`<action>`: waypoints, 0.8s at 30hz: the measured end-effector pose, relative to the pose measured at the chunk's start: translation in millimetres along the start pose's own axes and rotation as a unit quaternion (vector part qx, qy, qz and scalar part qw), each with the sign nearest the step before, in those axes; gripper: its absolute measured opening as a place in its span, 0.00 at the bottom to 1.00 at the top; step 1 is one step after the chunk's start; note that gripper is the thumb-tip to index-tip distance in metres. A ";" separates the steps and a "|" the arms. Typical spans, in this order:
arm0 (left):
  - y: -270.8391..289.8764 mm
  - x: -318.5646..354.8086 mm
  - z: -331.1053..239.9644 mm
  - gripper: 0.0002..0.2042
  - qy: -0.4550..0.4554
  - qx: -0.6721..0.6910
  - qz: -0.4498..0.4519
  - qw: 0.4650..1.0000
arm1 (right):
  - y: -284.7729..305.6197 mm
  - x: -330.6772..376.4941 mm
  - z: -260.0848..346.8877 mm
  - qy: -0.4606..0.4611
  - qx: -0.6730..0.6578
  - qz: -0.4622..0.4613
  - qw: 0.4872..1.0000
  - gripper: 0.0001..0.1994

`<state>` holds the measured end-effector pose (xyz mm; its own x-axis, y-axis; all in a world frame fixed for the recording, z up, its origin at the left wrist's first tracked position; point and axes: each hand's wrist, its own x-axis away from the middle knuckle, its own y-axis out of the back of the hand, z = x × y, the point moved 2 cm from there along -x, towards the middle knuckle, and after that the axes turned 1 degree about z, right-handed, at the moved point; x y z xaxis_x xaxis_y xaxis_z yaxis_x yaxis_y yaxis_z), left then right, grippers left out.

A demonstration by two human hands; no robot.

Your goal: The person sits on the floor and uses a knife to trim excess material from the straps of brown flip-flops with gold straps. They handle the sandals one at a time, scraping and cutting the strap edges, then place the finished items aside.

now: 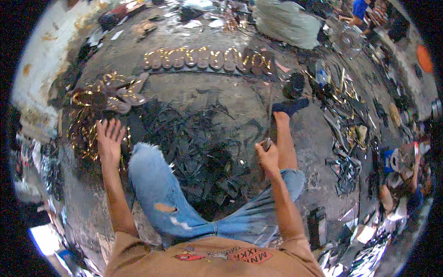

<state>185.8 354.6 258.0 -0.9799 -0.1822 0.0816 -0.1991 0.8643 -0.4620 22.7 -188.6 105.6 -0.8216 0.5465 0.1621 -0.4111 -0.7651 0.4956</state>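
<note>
My left hand (110,138) reaches out on the left with its fingers spread and nothing in them. It is over or beside a tangle of dark and gold straps (80,131). Just beyond it lies a loose heap of flat sandals (122,99) with gold straps. My right hand (268,156) is closed beside my right shin around a small dark tool (266,145); its end sticks out above the fist, but its kind is not clear. Farther off, a row of several gold-strapped sandals (203,60) stands side by side on a dark strip.
Black offcuts (198,147) cover the floor between my legs. More strips and scraps (348,171) lie at the right, near a clear plastic bottle (320,76). A pale sack (286,23) is at the back. Other people (406,180) sit at the right edge and far right.
</note>
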 end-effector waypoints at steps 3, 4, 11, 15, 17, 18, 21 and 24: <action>122.0 -21.8 65.7 0.25 0.114 -0.250 -0.002 0.961 | 12.3 -57.0 52.4 0.010 -0.081 -0.020 0.996 0.13; 224.3 -31.3 109.5 0.24 0.120 -0.006 0.074 0.990 | 7.3 -90.3 83.3 0.026 -0.105 -0.029 0.994 0.11; 158.2 83.6 230.4 0.35 0.144 -0.596 0.033 0.789 | 66.4 -395.6 -99.2 0.042 0.007 -0.090 0.995 0.13; 152.5 78.3 233.0 0.37 0.188 -0.594 -0.032 0.781 | 39.6 -523.0 -124.0 0.185 0.185 -0.112 0.958 0.14; 155.6 76.7 236.9 0.38 0.220 -0.602 -0.018 0.767 | 36.4 -564.5 -131.8 0.203 0.113 -0.110 0.966 0.15; 158.5 76.1 240.7 0.38 0.215 -0.583 -0.014 0.783 | 32.2 -577.1 -134.0 0.199 0.066 -0.116 0.971 0.16; 141.5 78.6 221.2 0.38 0.210 -0.601 -0.044 0.770 | -24.5 -584.5 -108.8 0.102 0.040 -0.146 0.983 0.17; 140.8 68.5 235.3 0.38 0.222 -0.606 -0.018 0.764 | 8.6 -566.7 -83.9 0.089 0.089 -0.173 0.977 0.16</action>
<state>93.8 353.5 -9.2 -0.8281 -0.2711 0.4906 0.1714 0.7109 0.6821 451.6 -533.4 -53.6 -0.7075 0.6821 -0.1850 -0.6146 -0.4646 0.6375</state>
